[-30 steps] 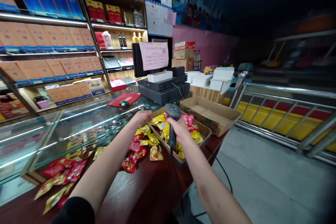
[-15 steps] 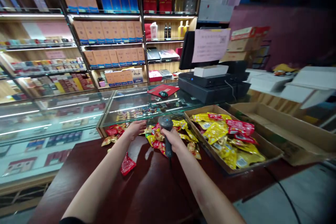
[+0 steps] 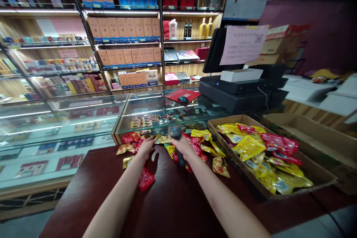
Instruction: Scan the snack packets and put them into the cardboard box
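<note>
My right hand (image 3: 182, 146) is wrapped round the handle of a dark grey handheld scanner (image 3: 174, 132), held upright over several snack packets. My left hand (image 3: 147, 146) is at the left part of the pile, its fingers reaching to a gold packet (image 3: 162, 139); whether they grip it cannot be made out. Red packets (image 3: 131, 137) lie beyond and left of my left hand. A red packet (image 3: 146, 179) lies on the dark red tabletop (image 3: 164, 208) beside my left wrist. Yellow packets (image 3: 201, 134) and a gold one (image 3: 221, 166) are right of my right hand.
A cardboard box (image 3: 240, 173) of yellow and red packets stands at the right, with another box (image 3: 315, 137) behind it. Beyond the table are a glass display case (image 3: 156, 104), a mouse (image 3: 183, 99) and a monitor (image 3: 214, 50). Stocked shelves (image 3: 125, 13) line the back.
The view has shifted, so most things appear farther right or nearer. My left hand has come down to the packets from just above them. My right hand still holds the scanner.
</note>
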The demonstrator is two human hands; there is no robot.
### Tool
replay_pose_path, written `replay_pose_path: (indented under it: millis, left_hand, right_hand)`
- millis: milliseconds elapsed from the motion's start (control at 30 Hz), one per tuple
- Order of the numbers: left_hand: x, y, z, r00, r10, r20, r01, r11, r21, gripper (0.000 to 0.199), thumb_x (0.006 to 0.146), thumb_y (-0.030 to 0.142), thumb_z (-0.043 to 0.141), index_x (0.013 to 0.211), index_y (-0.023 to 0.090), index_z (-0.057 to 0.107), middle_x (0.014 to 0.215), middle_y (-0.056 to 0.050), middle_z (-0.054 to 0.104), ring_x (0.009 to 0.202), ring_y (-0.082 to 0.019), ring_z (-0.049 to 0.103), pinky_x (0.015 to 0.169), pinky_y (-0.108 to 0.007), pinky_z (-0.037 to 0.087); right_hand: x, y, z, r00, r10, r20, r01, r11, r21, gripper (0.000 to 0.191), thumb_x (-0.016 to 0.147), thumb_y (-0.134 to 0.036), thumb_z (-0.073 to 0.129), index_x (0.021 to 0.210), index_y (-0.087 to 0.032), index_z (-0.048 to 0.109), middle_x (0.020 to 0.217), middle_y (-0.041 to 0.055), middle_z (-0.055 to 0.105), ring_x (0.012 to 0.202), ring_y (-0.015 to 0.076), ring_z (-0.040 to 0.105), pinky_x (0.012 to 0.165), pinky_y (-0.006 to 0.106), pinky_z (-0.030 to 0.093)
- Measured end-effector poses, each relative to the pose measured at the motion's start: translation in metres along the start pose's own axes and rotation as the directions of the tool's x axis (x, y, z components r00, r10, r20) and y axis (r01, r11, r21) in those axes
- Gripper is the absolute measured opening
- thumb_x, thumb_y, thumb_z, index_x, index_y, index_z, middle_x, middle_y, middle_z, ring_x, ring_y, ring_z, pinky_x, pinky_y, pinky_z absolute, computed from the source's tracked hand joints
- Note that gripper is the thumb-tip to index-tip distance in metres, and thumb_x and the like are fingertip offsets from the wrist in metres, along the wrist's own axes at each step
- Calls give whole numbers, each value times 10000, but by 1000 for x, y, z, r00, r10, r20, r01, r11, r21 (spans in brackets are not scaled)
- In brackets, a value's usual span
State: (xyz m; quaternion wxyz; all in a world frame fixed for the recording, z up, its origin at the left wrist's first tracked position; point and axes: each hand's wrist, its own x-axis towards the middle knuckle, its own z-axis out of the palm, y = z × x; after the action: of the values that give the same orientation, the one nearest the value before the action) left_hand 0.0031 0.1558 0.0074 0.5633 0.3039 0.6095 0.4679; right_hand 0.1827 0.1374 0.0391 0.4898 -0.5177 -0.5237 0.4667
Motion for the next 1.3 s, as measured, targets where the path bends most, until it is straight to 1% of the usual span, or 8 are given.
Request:
replay_pose_path:
  millis: [67,233,533,733,833,1000,1133,1300]
  left_hand:
    - [10,0,2,1000,-1,-16,1,1000,15,440,767,211,644,1195,161,560,1082,-113,635,915,-147,607,676,-214,467]
    - [22,-4,3,1000,14,17,-16,998,65,372,756,258,658,1089,95,627,720,-48,627,561,-86,543,515,-176,421]
    - [-1,-9,5,985,85,149,-138,908,395,317,652,417,731,696,112,658,556,-9,569,452,-104,521,451,-230,472]
    - [-31,-14,10,989,103,106,-118,984,137,413,574,387,789,868,144,632,751,-40,652,647,-148,626,556,-254,526]
    - [-42,-17,17,988,118,96,-122,991,45,416,589,377,780,884,153,592,794,-53,659,698,-170,646,582,-279,538]
    - [-54,-14,29,969,129,212,-156,981,115,445,543,342,812,883,143,604,772,-43,662,698,-168,641,562,-246,507]
    - [-54,-6,30,932,201,300,-262,948,178,428,581,416,782,858,114,658,754,-45,671,655,-139,618,537,-206,462]
    - [-42,8,29,941,207,268,-258,951,173,486,541,444,799,890,130,673,808,-55,690,645,-141,619,536,-224,471]
  right_hand:
    - [13,4,5,1000,11,16,-10,1000,-29,278,609,-290,650,848,-156,696,835,45,704,798,206,634,717,294,474]
    - [30,16,13,990,76,118,-70,996,-57,297,640,-315,654,887,-161,712,900,66,718,865,239,656,745,338,503]
    - [7,18,4,974,78,213,-85,996,23,310,642,-273,649,915,-134,694,889,68,717,850,220,654,752,319,505]
    - [-12,6,-10,994,37,98,-47,994,99,234,615,-221,618,829,-152,685,823,34,708,796,196,634,750,300,475]
    - [-16,2,-14,992,54,112,-74,981,179,223,611,-208,605,811,-151,686,779,27,701,770,188,627,736,294,467]
    - [-23,-5,-20,990,15,138,-39,984,176,187,618,-205,605,775,-144,686,790,34,703,795,192,624,764,302,456]
    - [-34,-13,-26,988,-17,153,-6,989,147,209,630,-209,599,808,-139,683,816,41,707,816,204,624,773,314,456]
    - [-48,-20,-28,992,-55,115,41,991,124,237,632,-222,607,845,-148,678,836,42,707,853,212,628,786,315,465]
